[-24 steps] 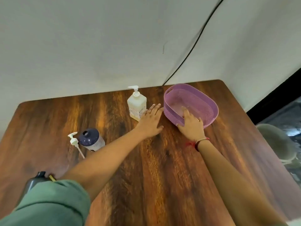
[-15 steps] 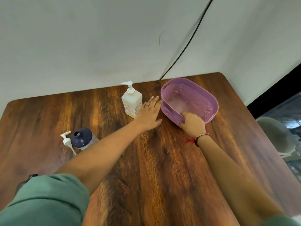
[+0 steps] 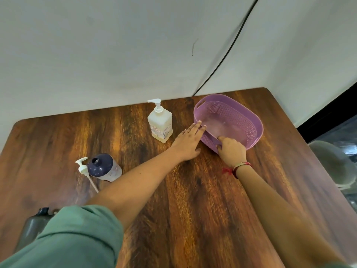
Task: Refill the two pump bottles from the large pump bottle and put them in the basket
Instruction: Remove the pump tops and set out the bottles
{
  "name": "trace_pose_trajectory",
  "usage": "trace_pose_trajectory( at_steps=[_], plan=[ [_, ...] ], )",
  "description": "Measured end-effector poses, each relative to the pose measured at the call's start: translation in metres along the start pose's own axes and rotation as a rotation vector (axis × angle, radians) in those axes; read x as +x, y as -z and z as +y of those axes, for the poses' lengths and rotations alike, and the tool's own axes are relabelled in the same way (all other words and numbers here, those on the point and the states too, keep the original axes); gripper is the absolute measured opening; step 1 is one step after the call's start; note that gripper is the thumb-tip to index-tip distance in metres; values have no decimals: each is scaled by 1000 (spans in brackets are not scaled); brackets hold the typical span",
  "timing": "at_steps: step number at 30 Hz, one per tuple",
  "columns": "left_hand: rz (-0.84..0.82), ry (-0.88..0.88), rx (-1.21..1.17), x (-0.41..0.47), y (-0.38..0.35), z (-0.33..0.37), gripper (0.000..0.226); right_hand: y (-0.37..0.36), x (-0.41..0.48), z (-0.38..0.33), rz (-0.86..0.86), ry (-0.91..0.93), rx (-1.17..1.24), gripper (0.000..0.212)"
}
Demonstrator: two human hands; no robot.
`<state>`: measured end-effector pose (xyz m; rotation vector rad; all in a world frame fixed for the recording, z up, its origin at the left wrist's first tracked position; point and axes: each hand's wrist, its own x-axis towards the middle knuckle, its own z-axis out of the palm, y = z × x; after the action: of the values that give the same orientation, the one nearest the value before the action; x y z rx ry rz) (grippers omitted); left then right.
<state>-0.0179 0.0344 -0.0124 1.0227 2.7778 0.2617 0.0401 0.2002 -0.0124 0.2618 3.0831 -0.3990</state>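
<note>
A purple perforated basket (image 3: 251,120) stands at the table's far right with nothing in it. My right hand (image 3: 231,149) curls over its near rim. My left hand (image 3: 188,142) lies flat and open on the table, fingertips against the basket's left wall. A large white pump bottle (image 3: 160,122) stands just left of that hand. Further left is a small clear bottle (image 3: 105,168) with a dark blue top and an open neck; its white pump (image 3: 83,168) lies beside it. A dark bottle (image 3: 32,227) stands at the lower left, half hidden by my green sleeve.
The wooden table (image 3: 193,209) meets a white wall at the back, where a black cable (image 3: 228,53) runs down to the table. The table's right edge lies close to the basket, with a grey chair (image 3: 332,163) beyond it.
My right hand drew back from inside the basket to its near rim and curled over it. My left hand slid right until its fingertips met the basket's side.
</note>
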Motion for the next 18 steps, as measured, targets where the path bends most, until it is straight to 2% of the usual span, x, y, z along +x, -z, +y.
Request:
trace_pose_trajectory(
  at_steps=[18],
  plan=[
    [-5,19,-32,-28,-8,16,87,5,-29,2,-22,5,6,30]
  ],
)
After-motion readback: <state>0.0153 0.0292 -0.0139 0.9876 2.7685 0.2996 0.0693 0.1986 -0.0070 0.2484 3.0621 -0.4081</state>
